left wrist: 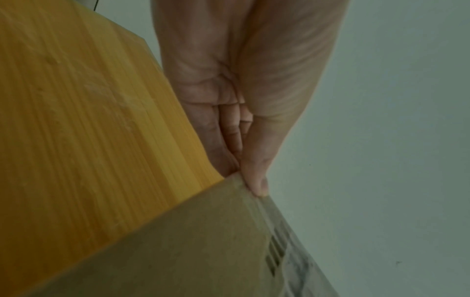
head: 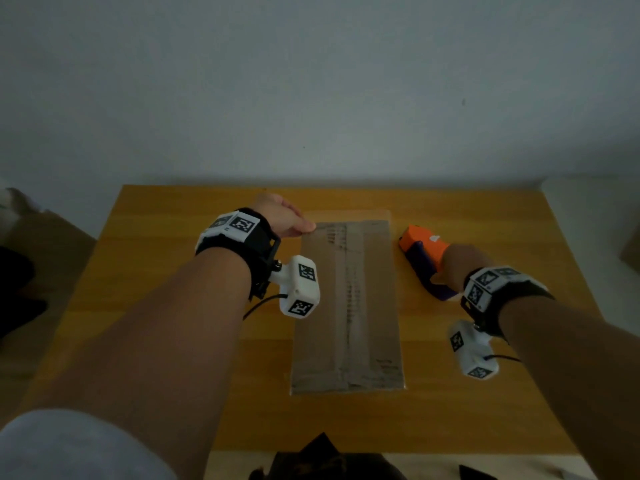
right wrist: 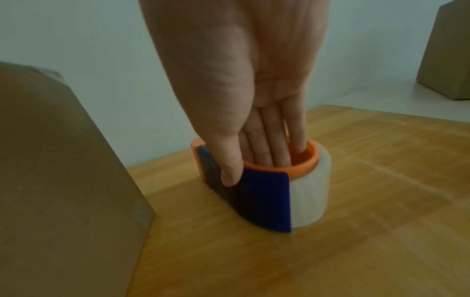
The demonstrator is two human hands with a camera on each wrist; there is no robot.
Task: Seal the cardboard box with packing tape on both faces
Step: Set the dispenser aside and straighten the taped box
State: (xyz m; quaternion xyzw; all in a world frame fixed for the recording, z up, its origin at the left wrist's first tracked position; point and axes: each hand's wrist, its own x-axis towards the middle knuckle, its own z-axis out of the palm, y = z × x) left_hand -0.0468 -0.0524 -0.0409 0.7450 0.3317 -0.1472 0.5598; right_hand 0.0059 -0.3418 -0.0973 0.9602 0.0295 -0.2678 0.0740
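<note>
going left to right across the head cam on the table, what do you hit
left hand pinching the box's far left corner → cardboard box with tape down its middle → orange and blue tape dispenser → right hand gripping it, all on the wooden table

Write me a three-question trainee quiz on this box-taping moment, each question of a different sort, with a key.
1. True or false: the right hand has its fingers inside the orange core of the tape dispenser.
2. Which part of the cardboard box does the left hand touch? A. near right corner B. far left corner C. middle of the top
3. Fill in: the dispenser stands on the wooden ____.

Key: 1 true; 2 B; 3 table
</note>
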